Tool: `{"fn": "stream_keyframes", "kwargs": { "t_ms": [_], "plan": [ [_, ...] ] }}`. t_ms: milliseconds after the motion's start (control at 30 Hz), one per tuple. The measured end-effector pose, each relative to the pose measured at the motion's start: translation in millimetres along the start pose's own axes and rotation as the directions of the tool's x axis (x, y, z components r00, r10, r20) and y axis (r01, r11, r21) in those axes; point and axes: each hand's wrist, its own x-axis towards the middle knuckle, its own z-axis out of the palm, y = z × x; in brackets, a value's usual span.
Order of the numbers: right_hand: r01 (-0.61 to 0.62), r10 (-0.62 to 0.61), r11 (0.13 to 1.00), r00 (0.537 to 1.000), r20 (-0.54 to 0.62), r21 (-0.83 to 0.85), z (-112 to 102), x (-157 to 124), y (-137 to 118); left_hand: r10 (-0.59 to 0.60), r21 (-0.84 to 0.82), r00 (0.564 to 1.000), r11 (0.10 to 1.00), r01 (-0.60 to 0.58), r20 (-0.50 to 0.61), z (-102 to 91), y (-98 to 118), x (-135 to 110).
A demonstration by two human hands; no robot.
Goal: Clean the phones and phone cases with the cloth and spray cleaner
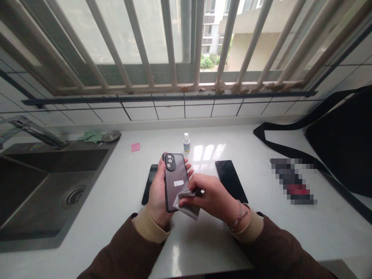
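My left hand (157, 190) is closed around a phone in a dark translucent case (178, 172), its camera side facing up and a small white label on its back. Pinched in my right hand (210, 193) is a grey cleaning cloth (188, 208), which touches the lower part of the phone's back. Partly hidden behind my left hand lies a dark phone (148, 185) on the counter. Just beyond my right hand rests another black phone (231, 180), lying flat.
A small white bottle (186, 142) stands on the counter (113, 217), with a pink sticky note (135, 147) to its left. At left are the sink (55, 232) and faucet (37, 131). A black bag (343, 143) with its strap lies at right, near a blurred-out object (293, 182).
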Motion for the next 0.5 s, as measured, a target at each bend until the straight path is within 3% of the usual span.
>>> {"fn": "stream_keyframes", "kwargs": {
  "t_ms": [100,300,367,500],
  "plan": [
    [0.076,-0.082,0.993,0.995,-0.065,-0.089,1,0,2,0.076,0.054,0.996,0.995,-0.078,0.039,0.9,-6,0],
    [-0.041,-0.051,0.951,0.957,-0.287,-0.306,-4,2,-1,0.082,0.086,0.993,0.992,-0.089,0.081,-0.8,-20,2],
    [-0.024,-0.067,0.951,0.957,-0.282,-0.307,-4,2,-2,0.093,0.097,0.991,0.99,-0.102,0.092,-2.4,-22,3],
    [0.14,-0.182,0.963,0.969,-0.169,-0.231,1,1,-3,0.083,0.083,0.992,0.992,-0.091,0.095,-4.4,-18,5]
  ]
}}
